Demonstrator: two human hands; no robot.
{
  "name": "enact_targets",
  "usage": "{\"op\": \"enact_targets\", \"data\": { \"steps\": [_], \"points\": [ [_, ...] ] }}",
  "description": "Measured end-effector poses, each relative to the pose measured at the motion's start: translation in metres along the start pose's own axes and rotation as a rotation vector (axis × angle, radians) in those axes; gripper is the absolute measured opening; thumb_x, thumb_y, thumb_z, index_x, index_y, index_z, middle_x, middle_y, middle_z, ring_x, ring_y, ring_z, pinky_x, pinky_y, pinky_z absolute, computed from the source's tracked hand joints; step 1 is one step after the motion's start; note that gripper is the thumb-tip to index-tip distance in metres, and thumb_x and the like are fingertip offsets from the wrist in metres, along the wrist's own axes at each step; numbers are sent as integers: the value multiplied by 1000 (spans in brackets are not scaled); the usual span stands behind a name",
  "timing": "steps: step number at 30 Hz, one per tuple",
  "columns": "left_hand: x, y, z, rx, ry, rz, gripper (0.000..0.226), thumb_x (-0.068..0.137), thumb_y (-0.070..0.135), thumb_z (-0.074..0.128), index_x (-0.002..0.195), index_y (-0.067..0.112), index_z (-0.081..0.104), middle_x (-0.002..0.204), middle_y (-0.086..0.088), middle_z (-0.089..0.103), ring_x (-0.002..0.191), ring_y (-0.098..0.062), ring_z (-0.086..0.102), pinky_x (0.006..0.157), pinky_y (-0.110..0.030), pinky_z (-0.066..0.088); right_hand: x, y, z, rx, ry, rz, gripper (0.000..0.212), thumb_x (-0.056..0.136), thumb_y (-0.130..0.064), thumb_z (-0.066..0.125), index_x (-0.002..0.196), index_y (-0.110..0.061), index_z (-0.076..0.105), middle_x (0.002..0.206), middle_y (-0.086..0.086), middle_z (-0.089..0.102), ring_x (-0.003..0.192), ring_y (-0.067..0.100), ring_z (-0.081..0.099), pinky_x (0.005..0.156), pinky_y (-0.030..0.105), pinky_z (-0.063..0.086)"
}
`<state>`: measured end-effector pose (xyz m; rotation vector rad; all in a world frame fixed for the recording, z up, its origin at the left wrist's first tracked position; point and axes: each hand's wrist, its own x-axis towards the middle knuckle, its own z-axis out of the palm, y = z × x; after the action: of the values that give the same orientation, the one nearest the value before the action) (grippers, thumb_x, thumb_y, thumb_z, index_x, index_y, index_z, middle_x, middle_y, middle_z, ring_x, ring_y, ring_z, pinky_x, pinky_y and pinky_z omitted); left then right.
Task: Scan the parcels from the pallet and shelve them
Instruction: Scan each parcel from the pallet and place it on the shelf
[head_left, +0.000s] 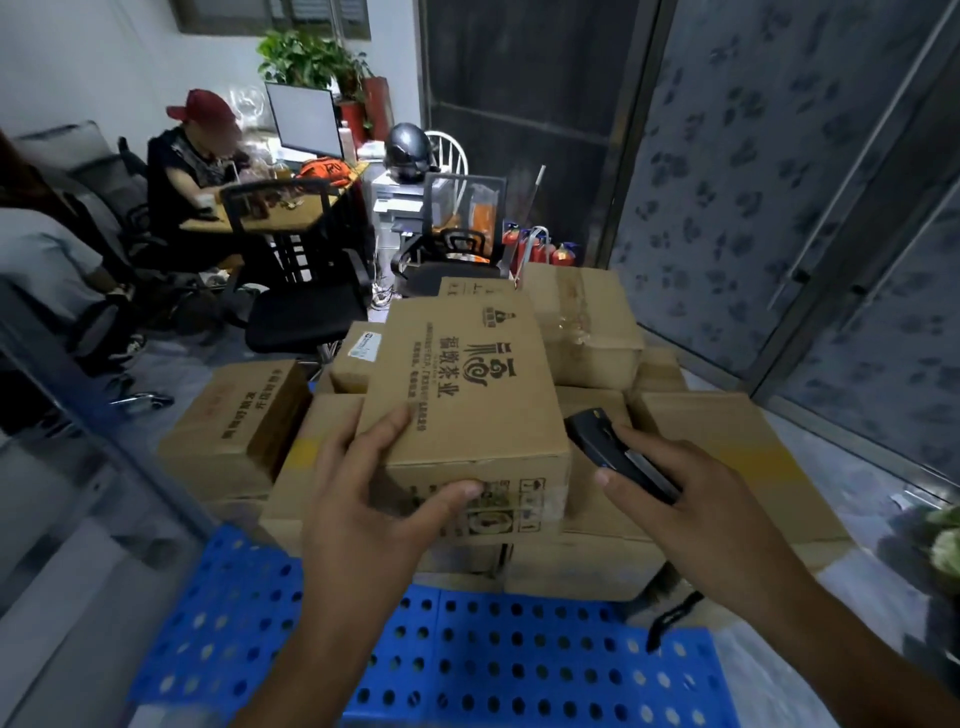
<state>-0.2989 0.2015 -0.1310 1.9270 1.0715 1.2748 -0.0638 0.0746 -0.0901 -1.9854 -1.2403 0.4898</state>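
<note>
A printed cardboard parcel (467, 384) lies on top of a stack of several brown boxes (587, 322) on a blue perforated pallet (467, 654). My left hand (374, 499) grips the parcel's near left corner, fingers on top and thumb on the front face. My right hand (691, 493) holds a black handheld scanner (602, 436) just right of the parcel, its head pointing toward the box. A small box with a white label (358, 358) sits behind the parcel at the left.
A person in a red cap sits at a desk (270, 213) at the back left, with office chairs (306, 312) between desk and pallet. Red fire extinguishers (540, 249) stand behind the boxes. Frosted glass doors (779, 182) line the right side.
</note>
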Motion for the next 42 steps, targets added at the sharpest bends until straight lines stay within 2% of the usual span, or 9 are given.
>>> {"op": "enact_targets", "data": {
  "steps": [6, 11, 17, 21, 26, 30, 34, 38, 42],
  "points": [
    [-17, -5, 32, -333, 43, -184, 77, 65, 60, 84, 135, 37, 61, 139, 19, 57, 134, -9, 52, 104, -38, 53, 9, 0, -18, 2, 48, -39, 62, 77, -76, 58, 135, -56, 50, 123, -25, 61, 102, -9, 58, 76, 13, 42],
    [-15, -18, 40, -502, 29, -241, 64, 73, 47, 82, 130, 32, 56, 129, 24, 63, 120, -3, 63, 91, -25, 58, 27, -25, -17, -76, 26, -100, 67, 77, -77, 57, 139, -55, 46, 129, -30, 48, 110, -8, 48, 82, 14, 36],
    [0, -35, 5, 35, -66, -26, 83, 70, 73, 77, 137, 49, 34, 164, 10, 23, 153, -9, 20, 117, -44, 36, 41, -55, -3, -193, -5, -182, 73, 76, -76, 57, 143, -49, 45, 122, -11, 52, 110, 9, 51, 82, 30, 40],
    [35, -19, -17, 50, -217, 184, 118, 61, 80, 79, 157, 50, 17, 170, 15, 8, 156, -7, 11, 118, -37, 26, 44, -64, 9, -235, -52, -189, 72, 78, -75, 58, 144, -48, 44, 135, -7, 53, 124, 15, 51, 92, 36, 46],
    [53, -19, -20, 181, -246, 225, 83, 59, 68, 78, 136, 49, 54, 170, 8, 15, 149, 13, 12, 105, 4, 20, 48, -63, 17, -218, -63, -195, 74, 77, -75, 59, 144, -47, 46, 131, -9, 53, 121, 13, 51, 89, 32, 43],
    [48, -33, -24, 76, -149, 194, 77, 61, 58, 83, 132, 37, 63, 165, 13, 28, 150, 0, 28, 111, -13, 36, 50, -50, 13, -128, 3, -168, 64, 77, -75, 60, 136, -57, 47, 121, -33, 46, 108, -9, 43, 90, 27, 35],
    [42, -38, -27, -42, -44, 175, 77, 62, 51, 86, 133, 30, 65, 154, 19, 45, 144, -3, 40, 111, -30, 47, 45, -33, 10, -44, 21, -134, 35, 86, -61, 65, 103, -84, 45, 98, -51, 55, 95, -25, 50, 77, 19, 40],
    [41, -36, -20, -213, 43, 160, 76, 71, 54, 88, 137, 26, 64, 153, 11, 49, 145, -10, 43, 110, -34, 49, 43, -14, 12, -7, 43, -61, 60, 79, -73, 62, 135, -55, 51, 127, -31, 56, 114, -9, 54, 95, 28, 46],
    [26, -40, 2, -507, 15, -15, 66, 69, 49, 89, 128, 28, 65, 144, 14, 57, 135, -7, 54, 98, -24, 54, 42, -11, 2, 30, 94, -86, 53, 77, -74, 63, 128, -65, 50, 112, -44, 58, 99, -24, 53, 80, 15, 45]
  ]
}}
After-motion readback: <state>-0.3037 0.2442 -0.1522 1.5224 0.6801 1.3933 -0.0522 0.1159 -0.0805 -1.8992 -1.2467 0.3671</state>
